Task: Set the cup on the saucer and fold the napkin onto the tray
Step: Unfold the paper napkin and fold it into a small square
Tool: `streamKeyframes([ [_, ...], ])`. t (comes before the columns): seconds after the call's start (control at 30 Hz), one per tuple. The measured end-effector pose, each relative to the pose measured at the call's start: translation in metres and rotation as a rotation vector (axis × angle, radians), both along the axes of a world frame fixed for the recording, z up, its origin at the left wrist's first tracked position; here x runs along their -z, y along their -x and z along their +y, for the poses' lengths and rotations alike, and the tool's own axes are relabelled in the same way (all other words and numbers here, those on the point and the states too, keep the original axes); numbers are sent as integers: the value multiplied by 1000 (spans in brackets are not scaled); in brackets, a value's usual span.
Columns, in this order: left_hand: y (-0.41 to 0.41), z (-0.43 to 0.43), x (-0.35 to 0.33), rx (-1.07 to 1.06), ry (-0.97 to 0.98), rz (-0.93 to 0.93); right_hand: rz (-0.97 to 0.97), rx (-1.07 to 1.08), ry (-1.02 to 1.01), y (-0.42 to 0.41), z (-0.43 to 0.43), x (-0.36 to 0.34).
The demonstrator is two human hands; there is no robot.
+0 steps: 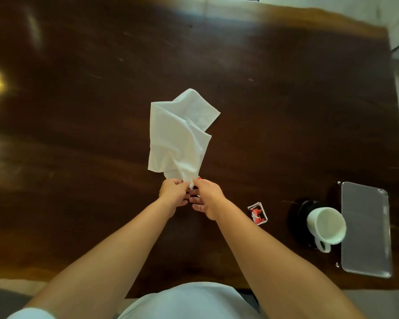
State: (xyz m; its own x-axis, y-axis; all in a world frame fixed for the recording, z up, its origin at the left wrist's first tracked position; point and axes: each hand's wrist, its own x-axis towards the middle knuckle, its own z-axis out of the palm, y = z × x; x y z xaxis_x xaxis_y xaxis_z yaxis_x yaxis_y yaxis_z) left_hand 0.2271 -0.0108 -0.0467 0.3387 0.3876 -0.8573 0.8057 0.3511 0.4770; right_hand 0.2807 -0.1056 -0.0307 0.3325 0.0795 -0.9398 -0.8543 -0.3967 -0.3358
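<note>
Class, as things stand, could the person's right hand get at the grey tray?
Probably yes, once it lets go. The right hand is pinching the napkin, but the tray lies on that same side, with only the cup beside it.

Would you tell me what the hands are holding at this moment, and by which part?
Both hands, left hand and right hand, pinch the white napkin at its near corner; the rest lies crumpled on the table.
</note>
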Motion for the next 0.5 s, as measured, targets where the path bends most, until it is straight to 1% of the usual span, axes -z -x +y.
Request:
streamKeyframes([
  [0.07, 5, -1, -12, -4, 84, -78, -2, 58, -34, 2, -3, -9],
  [0.2, 17, -1, -35, 19, 141, -191, 46, 171, -169, 2, -10, -29],
  [0.3, 21, -3, -53, 8, 139, -252, 94, 288, -289, 1, -15, -45],
  [0.4, 23, -8, -76, -12, 102, -338, 124, 337, -408, 3, -20, -62],
  [0.47, 23, -11, -89, -93, 112, -411, 137, 363, -486, 4, -21, -71],
  [0.5, 23, -12, -95, -173, 159, -447, 130, 367, -522, 4, -22, -75],
])
